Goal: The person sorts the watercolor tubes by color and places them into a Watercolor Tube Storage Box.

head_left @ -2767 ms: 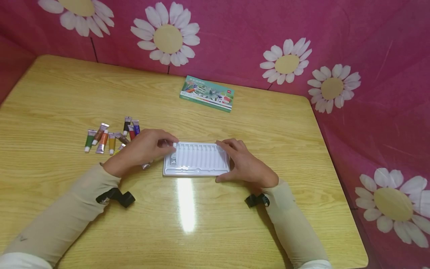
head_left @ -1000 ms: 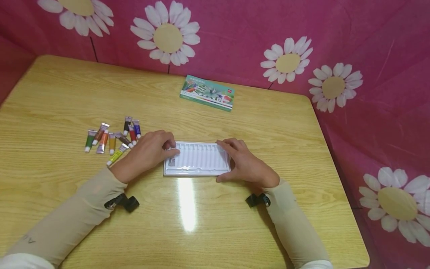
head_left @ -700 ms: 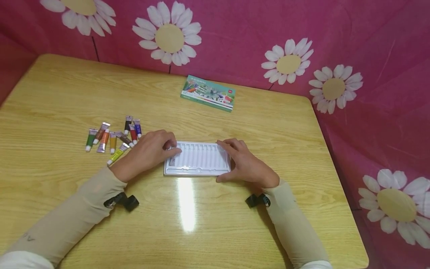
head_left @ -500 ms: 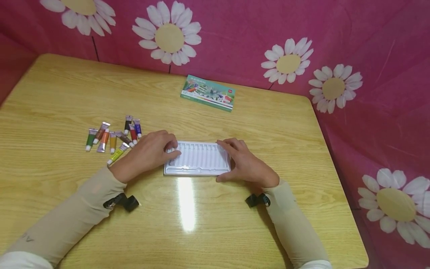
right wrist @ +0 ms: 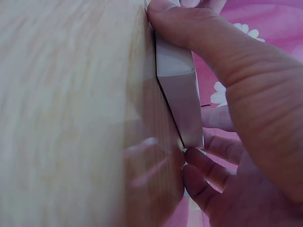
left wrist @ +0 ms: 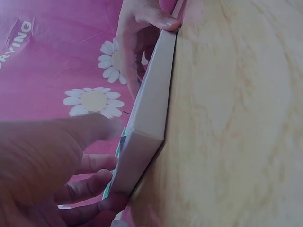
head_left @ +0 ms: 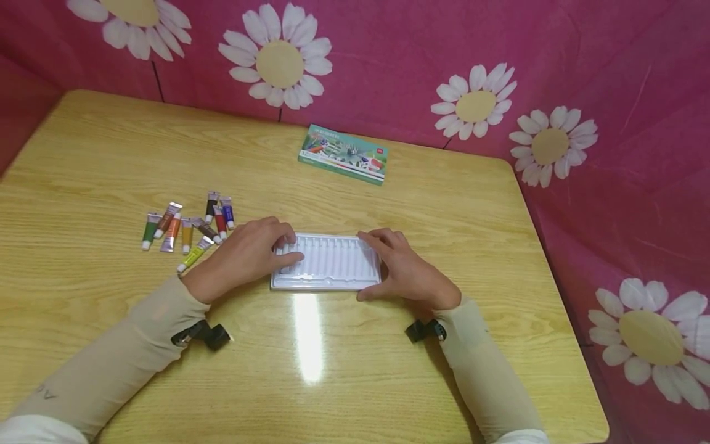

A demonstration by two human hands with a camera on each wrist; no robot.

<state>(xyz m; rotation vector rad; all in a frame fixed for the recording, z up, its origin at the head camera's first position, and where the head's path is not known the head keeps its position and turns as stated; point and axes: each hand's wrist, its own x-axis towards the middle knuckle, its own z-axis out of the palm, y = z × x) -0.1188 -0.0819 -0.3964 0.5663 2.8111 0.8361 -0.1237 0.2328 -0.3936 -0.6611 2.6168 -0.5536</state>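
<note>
Work on the desk point(head_left: 444, 216), flat beneath both sets of fingers. Leave the green box point(head_left: 342, 154) aside, well beyond the fingers. Hold the white tray point(head_left: 333, 262) level, between left and right fingers. With the right hand point(head_left: 407, 271), grip the tray's right end: thumb at the near edge, fingers at the far edge. With the left hand point(head_left: 249, 246), fingers bent at the tray's left end and thumb over the slots, press gently and squarely; probable step: seating a tube. For the left fingers, cannot tell grip from mere touch, owing to the covered area under the thumb. Avoid sweeping the loose paint tubes point(head_left: 194, 254), left of the left fingers.
</note>
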